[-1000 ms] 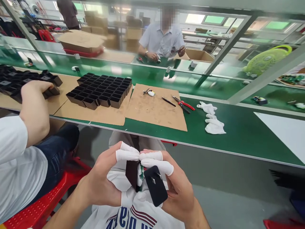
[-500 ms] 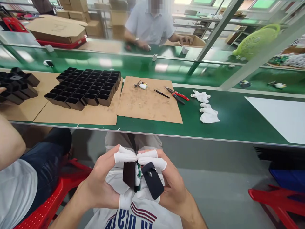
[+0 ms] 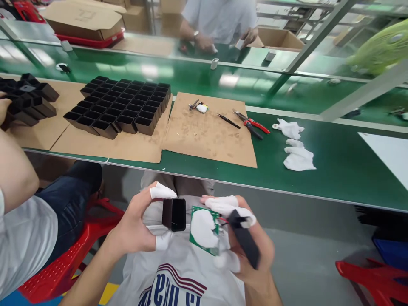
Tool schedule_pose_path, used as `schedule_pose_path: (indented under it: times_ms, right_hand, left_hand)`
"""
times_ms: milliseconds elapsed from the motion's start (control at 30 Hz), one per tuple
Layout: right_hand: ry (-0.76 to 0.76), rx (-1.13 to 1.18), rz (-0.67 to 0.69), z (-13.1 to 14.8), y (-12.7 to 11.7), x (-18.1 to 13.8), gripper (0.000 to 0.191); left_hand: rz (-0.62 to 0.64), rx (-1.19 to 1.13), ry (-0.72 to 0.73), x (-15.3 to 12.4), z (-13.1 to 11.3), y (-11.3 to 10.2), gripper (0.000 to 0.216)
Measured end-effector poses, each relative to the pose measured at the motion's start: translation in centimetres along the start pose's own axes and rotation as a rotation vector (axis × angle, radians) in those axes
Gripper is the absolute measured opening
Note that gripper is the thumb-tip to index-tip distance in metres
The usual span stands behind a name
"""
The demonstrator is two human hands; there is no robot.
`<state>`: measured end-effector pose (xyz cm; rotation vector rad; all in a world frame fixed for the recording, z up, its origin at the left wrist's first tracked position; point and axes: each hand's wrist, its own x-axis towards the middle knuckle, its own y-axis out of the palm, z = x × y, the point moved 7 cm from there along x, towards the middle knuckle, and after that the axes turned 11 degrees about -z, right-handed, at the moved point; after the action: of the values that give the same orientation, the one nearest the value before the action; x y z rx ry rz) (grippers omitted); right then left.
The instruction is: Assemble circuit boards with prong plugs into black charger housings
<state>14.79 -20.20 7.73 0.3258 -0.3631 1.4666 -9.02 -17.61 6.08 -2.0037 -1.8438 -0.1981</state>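
Note:
My left hand (image 3: 134, 227), with white finger cots on the fingertips, grips an open-ended black case (image 3: 174, 214) between thumb and finger. The case's open side faces right and its inside looks dark. Just right of it, my right hand (image 3: 259, 240), also in white finger cots, holds a green circuit board (image 3: 204, 229) with a large white blob on its face. A red wire shows at the board's right edge. A black end cap (image 3: 245, 242) lies against the fingers of the same hand, blurred. Board and case are apart, over my lap.
On the bench, rows of black cases (image 3: 124, 104) stand on cardboard (image 3: 108, 146). Another sheet bears a small board (image 3: 202, 107), tweezers (image 3: 229, 121) and red-handled pliers (image 3: 256, 124). White gloves (image 3: 298, 157) lie to the right. People sit at left and opposite.
The circuit board has come away from the case, and my right hand has moved right with it and the end cap. The board's white-covered face now shows. The view has tilted down.

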Motion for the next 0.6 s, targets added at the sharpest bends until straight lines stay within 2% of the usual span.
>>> schedule_pose_path:
  times_ms: [100,167,300,400,533,600]
  right_hand:
    - [-0.008,0.14,-0.084,-0.5,-1.4,1.2,0.067]
    - [0.041,0.195,-0.122,-1.5,-2.0,2.3,0.063]
    - [0.11,0.31,-0.157,-2.6,-2.7,4.4,0.054]
    - [0.153,0.342,-0.16,-2.7,-3.3,5.8,0.058]
    - [0.175,0.347,-0.141,-2.5,-3.7,7.1,0.049]
    - [0.171,0.315,-0.095,-2.6,-3.8,7.3,0.058]
  left_hand:
    - [-0.05,-0.152,-0.041,0.4,1.3,0.3,0.071]
    - [-0.071,-0.219,-0.046,0.8,1.8,1.0,0.074]
    - [-0.076,-0.256,-0.047,2.1,2.4,2.7,0.08]
    - [-0.081,-0.251,-0.026,3.3,1.9,4.0,0.081]
    - [-0.071,-0.275,-0.005,4.8,1.1,5.7,0.084]
    - [-0.054,-0.3,0.001,5.2,1.0,6.4,0.083]
